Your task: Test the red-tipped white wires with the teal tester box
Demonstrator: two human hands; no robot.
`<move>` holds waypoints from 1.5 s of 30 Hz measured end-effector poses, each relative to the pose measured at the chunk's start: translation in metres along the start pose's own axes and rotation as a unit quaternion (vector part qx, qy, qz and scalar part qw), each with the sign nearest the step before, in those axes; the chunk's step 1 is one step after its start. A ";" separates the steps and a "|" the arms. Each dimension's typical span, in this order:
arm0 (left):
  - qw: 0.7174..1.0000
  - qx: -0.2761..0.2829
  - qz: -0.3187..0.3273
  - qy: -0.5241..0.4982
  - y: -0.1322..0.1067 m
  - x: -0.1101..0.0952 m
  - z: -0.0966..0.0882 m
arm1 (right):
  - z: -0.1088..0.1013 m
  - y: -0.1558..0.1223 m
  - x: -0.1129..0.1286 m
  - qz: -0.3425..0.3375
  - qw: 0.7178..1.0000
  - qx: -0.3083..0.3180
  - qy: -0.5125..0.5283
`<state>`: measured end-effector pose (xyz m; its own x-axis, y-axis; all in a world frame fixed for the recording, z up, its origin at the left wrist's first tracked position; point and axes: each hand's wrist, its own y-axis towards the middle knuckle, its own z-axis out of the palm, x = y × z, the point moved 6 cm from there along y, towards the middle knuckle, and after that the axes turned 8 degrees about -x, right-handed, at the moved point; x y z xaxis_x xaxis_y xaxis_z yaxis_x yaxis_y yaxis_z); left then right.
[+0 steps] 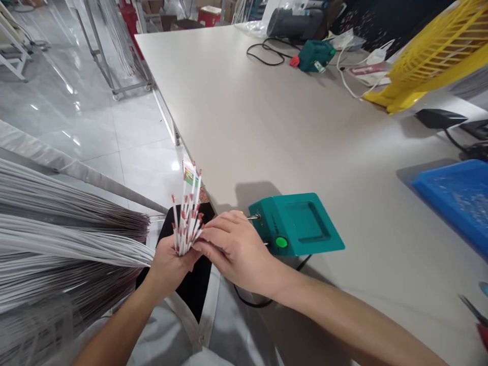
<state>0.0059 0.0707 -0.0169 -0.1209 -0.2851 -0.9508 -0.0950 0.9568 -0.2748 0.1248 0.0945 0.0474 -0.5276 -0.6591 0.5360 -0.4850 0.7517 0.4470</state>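
Note:
My left hand [173,264] is wrapped around a bundle of white wires [185,231] whose reddish-brown ends point up at uneven heights. From the right, my right hand [236,249] reaches in, with thumb and fingertips pinched together on a wire at the bundle's edge. Just beyond my right hand stands a small green machine [297,223] with a round green button and metal pins on its near side. Part of its pin side is hidden behind my right hand.
Long grey and white wire bundles [68,239] hang over a rail at the left. On the table [244,112] are a second green device [314,55], a yellow fan [430,56], a blue tray [457,198] and a dark motor [295,21]. A black cable runs below the near machine.

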 end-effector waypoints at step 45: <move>0.995 -0.052 -0.011 -0.082 -0.004 0.007 -0.017 | -0.003 0.007 -0.006 0.026 0.998 -0.059 0.011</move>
<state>-0.0111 0.0635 -0.0202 0.0439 -0.2847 -0.9576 -0.1978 0.9371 -0.2876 0.1267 0.1037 0.0490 -0.5340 -0.6195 0.5753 -0.3711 0.7832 0.4989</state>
